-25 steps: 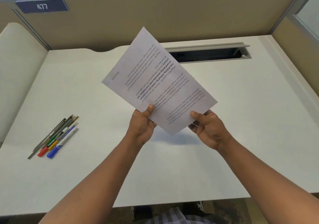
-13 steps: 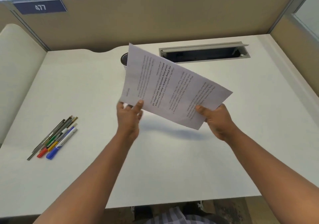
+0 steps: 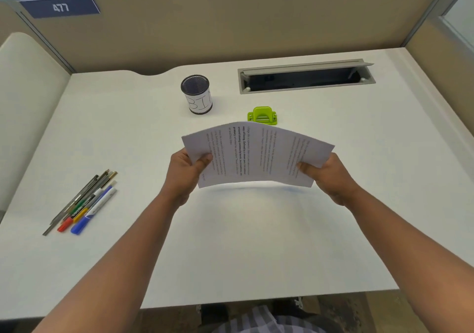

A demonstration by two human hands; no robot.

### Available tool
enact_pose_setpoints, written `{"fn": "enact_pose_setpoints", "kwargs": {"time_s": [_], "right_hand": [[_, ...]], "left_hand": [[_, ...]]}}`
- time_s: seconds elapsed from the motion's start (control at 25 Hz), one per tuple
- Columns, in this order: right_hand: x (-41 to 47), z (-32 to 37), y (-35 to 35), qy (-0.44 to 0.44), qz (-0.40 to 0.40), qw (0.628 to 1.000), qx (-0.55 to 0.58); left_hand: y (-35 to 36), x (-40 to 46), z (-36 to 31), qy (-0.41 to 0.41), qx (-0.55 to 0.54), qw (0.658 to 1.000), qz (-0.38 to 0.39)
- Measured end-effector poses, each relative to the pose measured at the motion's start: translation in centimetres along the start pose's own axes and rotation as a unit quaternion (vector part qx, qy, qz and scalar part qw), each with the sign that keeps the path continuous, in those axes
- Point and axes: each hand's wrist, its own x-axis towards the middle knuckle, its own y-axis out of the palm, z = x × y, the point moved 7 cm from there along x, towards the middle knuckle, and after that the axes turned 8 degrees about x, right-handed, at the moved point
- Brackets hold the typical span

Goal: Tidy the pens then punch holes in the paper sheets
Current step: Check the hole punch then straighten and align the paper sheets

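The paper sheets (image 3: 256,153) are held in the air above the middle of the white desk (image 3: 256,243), with their long axis running left to right across the view. The printed lines run from near edge to far edge, so the text reads sideways from here. The stack bows upward in the middle, its far edge arching, and its two short ends dip toward the hands. The sheets are white with grey and black print, a few lines in bolder type near the centre; the words are too small to read fully. A soft shadow lies on the desk under the near edge.

The left hand (image 3: 187,173) grips the left end of the sheets, thumb on top and fingers curled beneath. The right hand (image 3: 331,176) grips the right end in the same way, thumb pressed on the top face.

The pens (image 3: 82,204) lie in a tight bundle on the left part of the desk, well apart from the paper. They lie side by side, slanting from near-left to far-right, with a blue cap, a red cap and a yellow band at the near end and slim dark and metal barrels alongside.

Beyond the paper stands a black mesh cup (image 3: 196,94) with a white label, upright and open at the top. To its right, just past the far edge of the sheets, sits a green hole punch (image 3: 262,114). Farther back is a grey cable slot (image 3: 306,76) set into the desk, its lid raised.
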Motion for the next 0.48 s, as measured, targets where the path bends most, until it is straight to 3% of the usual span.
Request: {"fn": "enact_pose_setpoints", "kwargs": {"time_s": [0.48], "right_hand": [[-0.4,-2.4,0.2,0.009,-0.053,0.999,0.005]], "left_hand": [[1.1,-1.6,2.5,-0.021,0.006,0.999,-0.047]]}}
